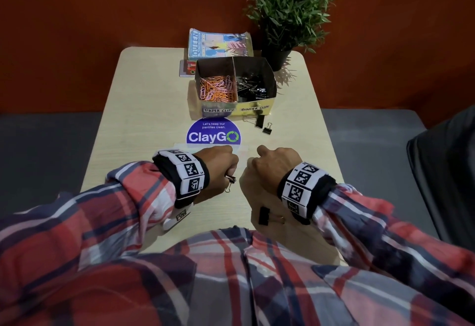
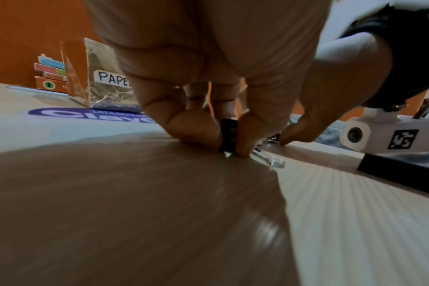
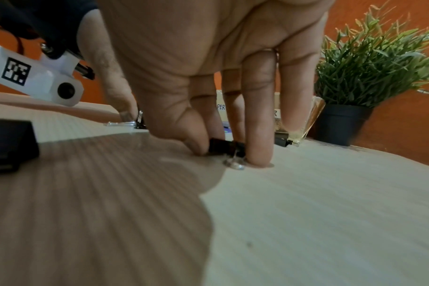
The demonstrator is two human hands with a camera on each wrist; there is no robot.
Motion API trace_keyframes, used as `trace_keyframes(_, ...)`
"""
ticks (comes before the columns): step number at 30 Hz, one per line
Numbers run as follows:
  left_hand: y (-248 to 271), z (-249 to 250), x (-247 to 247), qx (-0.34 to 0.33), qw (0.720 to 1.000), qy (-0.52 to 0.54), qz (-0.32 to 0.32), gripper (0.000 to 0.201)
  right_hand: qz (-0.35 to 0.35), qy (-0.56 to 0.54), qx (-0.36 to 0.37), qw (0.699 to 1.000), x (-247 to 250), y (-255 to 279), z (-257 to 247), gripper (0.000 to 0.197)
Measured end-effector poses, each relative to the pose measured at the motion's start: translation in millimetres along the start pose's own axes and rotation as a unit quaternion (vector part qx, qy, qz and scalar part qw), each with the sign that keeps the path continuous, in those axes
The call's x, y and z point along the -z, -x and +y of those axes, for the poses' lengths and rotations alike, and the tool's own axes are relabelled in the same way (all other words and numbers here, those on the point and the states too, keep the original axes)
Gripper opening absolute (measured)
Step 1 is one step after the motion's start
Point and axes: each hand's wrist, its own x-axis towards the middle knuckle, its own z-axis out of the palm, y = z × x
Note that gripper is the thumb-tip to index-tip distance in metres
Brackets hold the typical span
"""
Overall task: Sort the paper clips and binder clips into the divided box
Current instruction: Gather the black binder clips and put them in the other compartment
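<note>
The divided box (image 1: 257,110) stands mid-table, with orange and pink paper clips (image 1: 216,88) in its left part and black binder clips (image 1: 250,86) in its right part. My left hand (image 1: 218,161) is down on the table, thumb and finger pinching a small black binder clip (image 2: 228,135) whose wire handles show under the palm (image 1: 230,179). Beside it, my right hand (image 1: 271,162) pinches another small black binder clip (image 3: 227,147) against the tabletop; the head view hides that clip. Two binder clips (image 1: 260,121) (image 1: 267,128) lie loose before the box.
A larger black binder clip (image 1: 264,215) lies near my right wrist. A round blue ClayGo sticker (image 1: 213,133) is on the table between hands and box. Stacked books (image 1: 218,45) and a potted plant (image 1: 288,17) stand behind the box. Table edges run close on both sides.
</note>
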Motion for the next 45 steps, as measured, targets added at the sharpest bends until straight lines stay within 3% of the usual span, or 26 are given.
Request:
trace_keyframes(7, 2.7, -0.2, -3.2, 0.008, 1.0, 0.021, -0.005, 0.013, -0.006, -0.034, -0.02, 0.999, -1.8, 2.8, 8.8, 0.031)
trace_keyframes(13, 3.7, -1.3, -2.6, 0.01, 0.999, 0.038, -0.002, 0.013, 0.05, -0.076, -0.045, 0.995, 10.4, -0.7, 29.5, 0.021)
trace_keyframes(18, 6.2, 0.4, -1.6, -0.001, 0.999, 0.027, 0.019, 0.014, 0.03, -0.103, -0.076, 0.991, 4.7, -10.0, 36.4, 0.025)
trace_keyframes(20, 5.7, 1.5, -1.9, -0.007, 1.0, 0.021, 0.015, 0.019, 0.055, -0.178, -0.129, 0.974, 2.6, -10.2, 47.6, 0.025)
trace_keyframes(23, 2.5, 2.3, -2.8, -0.009, 1.0, 0.028, 0.008, 0.028, 0.098, -0.325, -0.188, 0.922, -0.8, -6.6, 68.3, 0.017)
trace_keyframes(26, 0.1, 1.9, -3.6, -0.004, 0.998, 0.058, 0.006, 0.021, 0.114, -0.345, -0.201, 0.91, -10.2, 0.5, 86.7, 0.017)
trace_keyframes(29, 0.0, 1.6, -3.3, -0.016, 0.998, 0.067, 0.002, 0.019, 0.108, -0.299, -0.209, 0.925, -24.6, 4.0, 97.8, 0.025)
trace_keyframes(31, -0.4, 2.3, -2.2, -0.029, 0.998, 0.054, -0.005, 0.02, 0.096, -0.242, -0.215, 0.941, -31.1, 3.1, 96.6, 0.018)
trace_keyframes(35, -1.9, 3.6, -1.7, -0.038, 0.999, 0.031, -0.007, 0.015, 0.022, -0.088, -0.135, 0.987, -33.7, -2.5, 78.7, 0.031)
trace_keyframes(41, 0.7, 8.5, -6.4, -0.019, 0.999, 0.034, 0.015, 0.008, 0.007, -0.025, -0.07, 0.997, -18.7, -5.2, 64.2, 0.032)
trace_keyframes(45, 1.4, 15.5, -14.5, -0.033, 0.999, 0.009, 0.006, 0.009, 0.045, -0.084, -0.102, 0.99, -9.4, -9.1, 63.9, 0.032)
